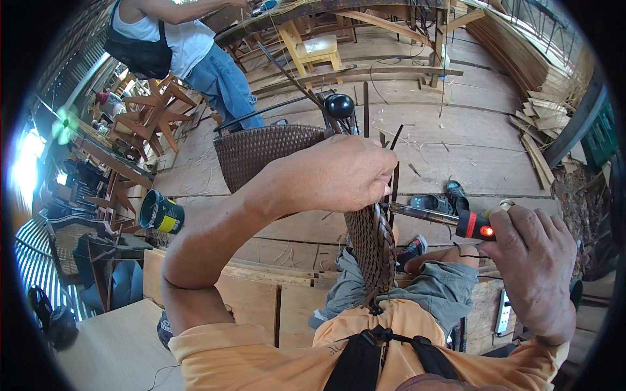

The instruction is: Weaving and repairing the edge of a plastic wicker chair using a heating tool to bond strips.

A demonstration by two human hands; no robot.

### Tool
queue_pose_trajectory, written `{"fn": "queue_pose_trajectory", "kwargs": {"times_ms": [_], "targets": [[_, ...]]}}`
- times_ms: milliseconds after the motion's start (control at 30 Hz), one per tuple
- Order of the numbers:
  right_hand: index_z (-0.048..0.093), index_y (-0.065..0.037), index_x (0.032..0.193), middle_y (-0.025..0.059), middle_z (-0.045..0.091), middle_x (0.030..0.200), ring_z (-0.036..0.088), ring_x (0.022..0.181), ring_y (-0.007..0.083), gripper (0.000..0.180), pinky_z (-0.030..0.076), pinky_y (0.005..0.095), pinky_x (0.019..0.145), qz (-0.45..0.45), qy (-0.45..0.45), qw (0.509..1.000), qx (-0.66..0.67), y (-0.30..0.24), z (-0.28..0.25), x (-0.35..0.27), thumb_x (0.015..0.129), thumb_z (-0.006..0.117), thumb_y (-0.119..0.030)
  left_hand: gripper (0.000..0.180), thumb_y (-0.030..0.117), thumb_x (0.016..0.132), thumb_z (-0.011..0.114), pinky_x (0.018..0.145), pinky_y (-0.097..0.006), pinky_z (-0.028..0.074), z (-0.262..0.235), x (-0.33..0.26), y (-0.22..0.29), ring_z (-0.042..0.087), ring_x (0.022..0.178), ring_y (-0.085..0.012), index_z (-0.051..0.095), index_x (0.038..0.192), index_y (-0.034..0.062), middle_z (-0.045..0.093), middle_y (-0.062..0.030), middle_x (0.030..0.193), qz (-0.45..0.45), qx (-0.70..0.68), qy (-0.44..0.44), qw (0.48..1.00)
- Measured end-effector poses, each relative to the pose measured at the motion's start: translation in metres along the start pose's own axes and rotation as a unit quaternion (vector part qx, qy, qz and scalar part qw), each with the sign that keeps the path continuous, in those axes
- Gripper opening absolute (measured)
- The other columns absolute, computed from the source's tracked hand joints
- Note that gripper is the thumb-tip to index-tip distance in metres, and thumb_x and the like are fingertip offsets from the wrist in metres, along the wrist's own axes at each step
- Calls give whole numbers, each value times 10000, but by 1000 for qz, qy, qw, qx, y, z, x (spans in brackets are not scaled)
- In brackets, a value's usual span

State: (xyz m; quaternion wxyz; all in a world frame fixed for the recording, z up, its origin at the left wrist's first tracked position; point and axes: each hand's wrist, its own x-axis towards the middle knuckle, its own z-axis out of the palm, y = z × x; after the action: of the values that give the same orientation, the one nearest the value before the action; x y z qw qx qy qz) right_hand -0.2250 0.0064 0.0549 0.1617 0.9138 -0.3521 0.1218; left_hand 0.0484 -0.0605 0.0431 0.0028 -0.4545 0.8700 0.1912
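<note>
A dark brown woven wicker piece (pixel 264 150) stands between my knees, its edge running down toward my lap. Loose brown strips (pixel 366 107) stick up around a black ball-shaped knob (pixel 339 105) at its top. My left hand (pixel 345 171) is closed at the upper edge of the weave, fingers pinched round a dark strip. In my right hand (pixel 535 264) is a soldering iron (pixel 475 225) with a black and red handle and a lit red light. Its metal shaft points left, the tip close to the weave just below my left fingers.
Ahead on the left, another person (pixel 195 58) stands at a workbench (pixel 313 10). A yellow stool (pixel 316 49) is beyond the wicker. A dark bucket (pixel 161 212) stands at left, sandals (pixel 438 202) lie on the floor, and a power strip (pixel 503 311) is at lower right. Planks (pixel 521 58) are stacked far right.
</note>
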Motion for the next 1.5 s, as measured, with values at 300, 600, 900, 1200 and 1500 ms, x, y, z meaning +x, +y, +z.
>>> {"fn": "queue_pose_trajectory", "kwargs": {"times_ms": [300,600,900,1200,1500], "targets": [[585,-38,1036,71,540,876,527,734,229,477,407,371,654,28,-19,999,-11,-1,-4,4,626,727,-232,190,163,829,567,699,-417,438,-1,0,0,565,781,-341,551,842,-25,540,-173,822,6,-4,2,1000],[601,-11,1030,98,549,829,540,722,233,393,410,337,618,48,41,997,-32,22,-4,-27,743,693,-263,205,182,830,556,714,-429,440,0,-1,-2,564,794,-360,554,847,-22,545,-182,820,18,-13,3,1000],[523,-33,1093,6,501,840,464,629,61,375,386,197,524,356,223,652,632,23,103,-27,747,651,-103,216,190,832,529,724,-442,445,1,-1,-1,568,822,-375,554,847,-24,560,-198,825,3,11,-13,1000],[497,-57,989,-40,469,809,444,734,59,419,379,204,662,234,109,555,791,-63,146,67,711,794,-159,192,171,828,506,729,-452,447,0,-1,0,574,814,-379,555,840,-14,562,-192,823,10,-6,0,1000],[487,-37,1116,-36,498,900,451,812,57,452,396,211,749,213,91,533,814,-65,141,75,767,765,-109,207,174,842,497,732,-446,454,2,-2,-2,577,821,-376,575,855,-17,570,-199,830,3,8,-1,1000]]}}
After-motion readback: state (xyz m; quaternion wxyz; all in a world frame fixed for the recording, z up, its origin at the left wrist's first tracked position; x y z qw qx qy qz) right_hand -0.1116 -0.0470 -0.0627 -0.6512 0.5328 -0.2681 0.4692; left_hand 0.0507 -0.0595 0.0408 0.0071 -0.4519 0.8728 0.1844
